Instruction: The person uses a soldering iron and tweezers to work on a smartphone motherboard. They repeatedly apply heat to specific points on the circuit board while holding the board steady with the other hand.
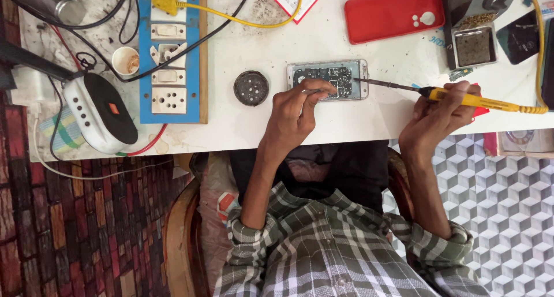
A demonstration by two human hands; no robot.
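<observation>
Left hand on opened phone, soldering iron

The person wears a shirt in green, grey and white checks, both sleeves rolled up near the elbows.

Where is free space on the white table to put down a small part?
Bare table runs along the near edge, between the blue socket board and the right hand. Crowded: the far right around the red phone case and metal tin, plus the cabled left.
</observation>
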